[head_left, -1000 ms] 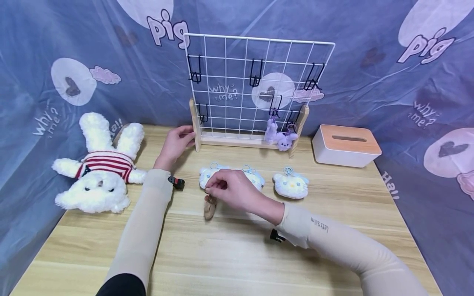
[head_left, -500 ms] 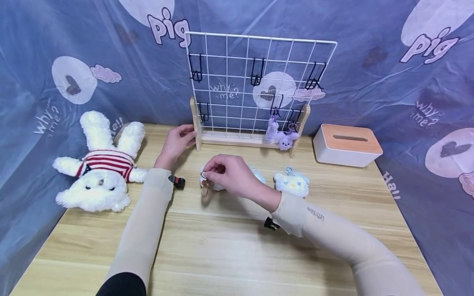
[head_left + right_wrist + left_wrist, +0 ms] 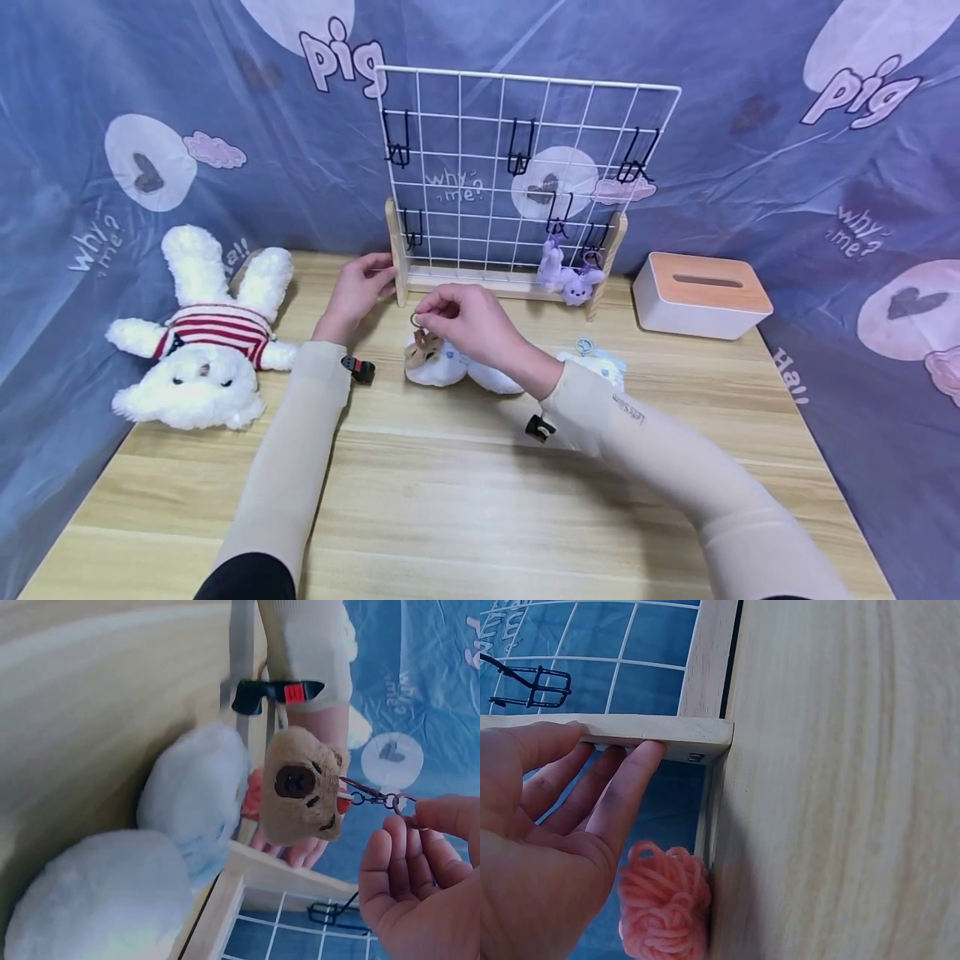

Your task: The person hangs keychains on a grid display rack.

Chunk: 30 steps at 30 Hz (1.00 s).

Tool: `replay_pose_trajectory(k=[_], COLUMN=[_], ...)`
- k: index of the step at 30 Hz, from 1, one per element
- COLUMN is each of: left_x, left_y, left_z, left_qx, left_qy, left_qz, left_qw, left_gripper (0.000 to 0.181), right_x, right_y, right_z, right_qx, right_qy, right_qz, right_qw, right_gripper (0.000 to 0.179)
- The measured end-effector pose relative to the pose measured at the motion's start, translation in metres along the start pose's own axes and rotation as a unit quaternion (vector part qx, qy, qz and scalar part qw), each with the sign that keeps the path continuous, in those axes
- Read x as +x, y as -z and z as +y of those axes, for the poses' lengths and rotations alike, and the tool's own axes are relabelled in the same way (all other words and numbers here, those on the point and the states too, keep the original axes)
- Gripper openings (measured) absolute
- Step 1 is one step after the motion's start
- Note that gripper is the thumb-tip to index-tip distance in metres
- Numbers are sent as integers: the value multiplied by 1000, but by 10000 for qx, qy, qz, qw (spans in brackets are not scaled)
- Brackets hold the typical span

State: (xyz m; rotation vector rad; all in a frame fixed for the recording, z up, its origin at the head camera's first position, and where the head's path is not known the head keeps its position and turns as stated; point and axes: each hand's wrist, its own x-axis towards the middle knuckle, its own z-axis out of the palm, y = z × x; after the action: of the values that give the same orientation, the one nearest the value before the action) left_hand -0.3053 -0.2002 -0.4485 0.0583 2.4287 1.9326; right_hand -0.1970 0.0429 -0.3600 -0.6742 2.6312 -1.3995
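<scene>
In the head view my right hand is over the table, thumb and fingers pinching the metal key ring of a brown bear plush keychain. The bear hangs from its short chain, dark muzzle showing in the right wrist view. Behind it in the head view, overlapped by bear and hand, lie two white plush keychains. A third white plush keychain is partly hidden by the right sleeve. My left hand holds the left wooden post of the white wire grid rack, thumb and fingers on opposite sides.
Black hooks hang on the grid, two at lower right carrying purple plush keychains. A white plush toy in a striped sweater lies left. A tissue box stands right. Pink yarn shows near the left hand.
My right hand has raised the bear keychain and carried it away from me, from in front of the white plushes to over the left one. The left hand stays on the post.
</scene>
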Motion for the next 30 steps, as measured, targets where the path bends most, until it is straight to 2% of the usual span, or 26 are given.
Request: replay_pose_trajectory(k=[8, 20, 30], left_x=[-1, 3, 1], left_y=[2, 2, 3], left_z=[-3, -7, -2], left_qx=[-16, -56, 261], left_qy=[8, -44, -106], left_qz=[12, 13, 40], left_qw=[10000, 10000, 9996], left_gripper=[44, 43, 43], right_x=[22, 51, 69], right_y=[-1, -10, -14], right_z=[8, 11, 10], right_qx=[134, 91, 158], right_qy=[152, 59, -53], right_qz=[155, 422, 640], right_qw=[9997, 9990, 9978], right_gripper=[11, 12, 12])
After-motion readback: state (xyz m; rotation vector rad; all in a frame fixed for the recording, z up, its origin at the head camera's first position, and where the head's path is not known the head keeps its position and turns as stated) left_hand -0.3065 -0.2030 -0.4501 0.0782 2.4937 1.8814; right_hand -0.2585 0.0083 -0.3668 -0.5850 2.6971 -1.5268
